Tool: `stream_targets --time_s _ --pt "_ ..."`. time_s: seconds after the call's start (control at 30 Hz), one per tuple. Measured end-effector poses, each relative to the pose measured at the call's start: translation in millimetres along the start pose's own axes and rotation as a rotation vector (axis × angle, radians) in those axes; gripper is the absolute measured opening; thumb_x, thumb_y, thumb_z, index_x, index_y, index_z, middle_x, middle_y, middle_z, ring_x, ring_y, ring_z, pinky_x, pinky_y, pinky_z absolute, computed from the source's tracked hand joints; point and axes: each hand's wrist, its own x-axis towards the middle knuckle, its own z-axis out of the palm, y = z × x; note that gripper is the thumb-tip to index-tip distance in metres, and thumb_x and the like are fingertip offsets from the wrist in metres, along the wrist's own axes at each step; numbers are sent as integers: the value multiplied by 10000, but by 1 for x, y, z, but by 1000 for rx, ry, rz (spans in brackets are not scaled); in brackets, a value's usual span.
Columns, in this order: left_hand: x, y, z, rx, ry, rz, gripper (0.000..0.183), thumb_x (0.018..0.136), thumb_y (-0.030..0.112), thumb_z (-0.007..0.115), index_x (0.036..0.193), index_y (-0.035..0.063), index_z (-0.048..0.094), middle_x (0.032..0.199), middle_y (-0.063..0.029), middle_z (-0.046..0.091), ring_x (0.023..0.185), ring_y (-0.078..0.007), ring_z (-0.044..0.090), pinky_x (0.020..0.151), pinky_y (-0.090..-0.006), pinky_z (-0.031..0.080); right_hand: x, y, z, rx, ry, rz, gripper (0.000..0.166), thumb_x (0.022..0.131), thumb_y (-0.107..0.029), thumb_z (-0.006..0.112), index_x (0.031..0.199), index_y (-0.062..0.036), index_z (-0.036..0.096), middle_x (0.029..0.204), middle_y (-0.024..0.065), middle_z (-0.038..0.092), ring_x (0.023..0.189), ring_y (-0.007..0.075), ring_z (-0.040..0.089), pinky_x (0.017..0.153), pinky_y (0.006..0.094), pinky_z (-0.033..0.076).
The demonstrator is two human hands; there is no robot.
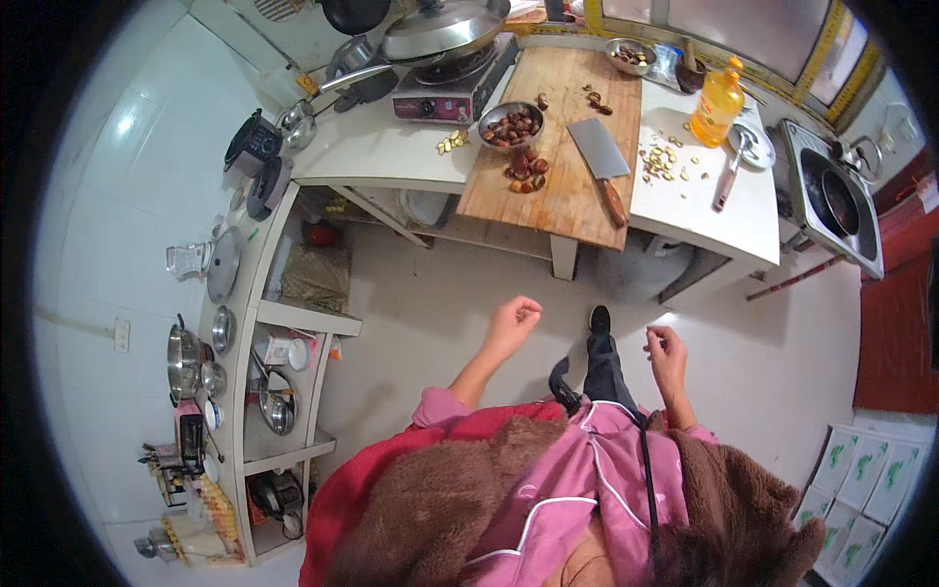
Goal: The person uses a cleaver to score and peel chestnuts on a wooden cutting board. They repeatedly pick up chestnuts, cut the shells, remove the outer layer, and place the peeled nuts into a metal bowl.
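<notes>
My left hand (pixel 512 321) hangs over the floor with its fingers loosely curled and nothing in it. To its right, my right hand (pixel 666 348) is also empty, fingers bent and a little apart. Ahead of both lies a wooden cutting board (pixel 565 191) on the white counter. A cleaver (pixel 600 150) rests on the board, its wooden handle towards me. A metal bowl of chestnuts (pixel 511 126) stands at the board's left edge, with several cut chestnuts (pixel 527 170) in front of it. Pale chestnut pieces (pixel 660 161) are scattered right of the board, and others (pixel 452 141) lie left of it.
A lidded wok (pixel 444 33) sits on a portable cooker (pixel 433 106) at the back left. On the right are an oil bottle (pixel 717 110), a peeler-like tool (pixel 730 176) and a sink (pixel 836 191). Shelving (pixel 293 315) with pots runs along the left wall.
</notes>
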Motion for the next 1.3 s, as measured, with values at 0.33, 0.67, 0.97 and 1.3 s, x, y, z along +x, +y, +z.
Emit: stream_targets --time_s 0.33,0.67,0.97,1.3 --pt "122 32 -82 12 334 -50 102 885 98 671 972 46 663 812 37 610 700 -36 519 631 -192 429 257 -110 56 -89 -38 -296 153 894 -137 636 949 4 663 773 115 653 655 166 625 602 296 497" --pt "298 98 -141 123 279 54 199 812 102 728 990 36 670 829 -28 621 693 -82 569 627 -223 471 437 -166 118 -524 109 -358 472 809 -261 732 1193 -54 553 1066 165 559 797 315 609 695 406 499" --pt "541 104 -120 276 -169 366 472 738 225 795 1139 59 610 1076 -144 577 856 -254 621 755 -344 526 538 -183 181 -724 134 -386 639 819 -382 706 1336 -94 465 1163 209 523 1024 374 564 816 430 498" --pt "613 46 -51 457 -552 300 394 750 264 772 985 70 522 1035 -156 468 936 -349 575 813 -428 485 568 -175 197 -834 123 -532 204 843 -300 648 907 -118 580 911 84 533 825 280 599 616 411 529"
